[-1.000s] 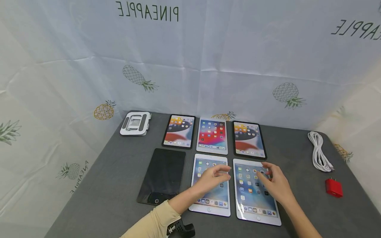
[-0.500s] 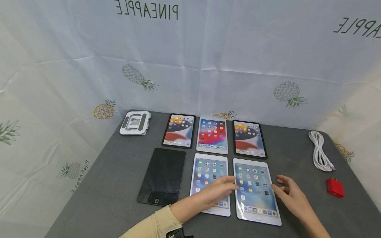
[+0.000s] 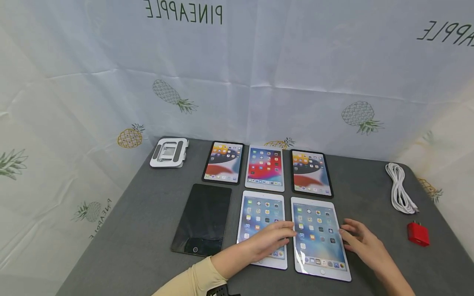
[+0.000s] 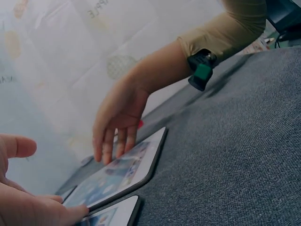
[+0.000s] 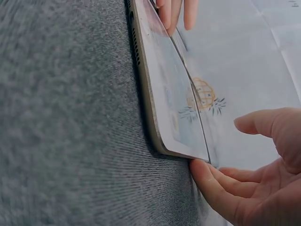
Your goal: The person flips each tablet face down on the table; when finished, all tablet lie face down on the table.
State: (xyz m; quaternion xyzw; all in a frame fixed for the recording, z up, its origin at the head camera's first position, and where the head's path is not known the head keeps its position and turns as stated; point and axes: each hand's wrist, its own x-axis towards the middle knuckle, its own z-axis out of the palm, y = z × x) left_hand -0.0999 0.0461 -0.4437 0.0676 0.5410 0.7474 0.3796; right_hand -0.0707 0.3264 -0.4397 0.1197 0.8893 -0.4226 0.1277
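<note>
A white tablet (image 3: 319, 246) with a lit screen of app icons lies face up at the front right of two rows. My left hand (image 3: 269, 240) reaches across the neighbouring white tablet (image 3: 255, 211), its fingertips right at the first tablet's left edge. On the opposite side my right hand (image 3: 364, 246) has its fingers at the right edge. In the right wrist view the fingertips (image 5: 203, 172) touch that tablet's side, thumb raised apart. The left wrist view shows the left hand (image 4: 28, 202) with its thumb lifted too. Neither hand wraps round the tablet.
Behind are two black-framed tablets (image 3: 223, 162) (image 3: 312, 172) and a white one (image 3: 264, 168). A dark-screened tablet (image 3: 203, 220) lies left. A folded white stand (image 3: 168, 153), a coiled white cable (image 3: 400, 189) and a red charger plug (image 3: 418, 234) lie near the table's sides.
My right hand has moved off the front right tablet's screen to its right edge. My left hand has come rightward and nearer, to its left edge. Over the last half second both barely moved.
</note>
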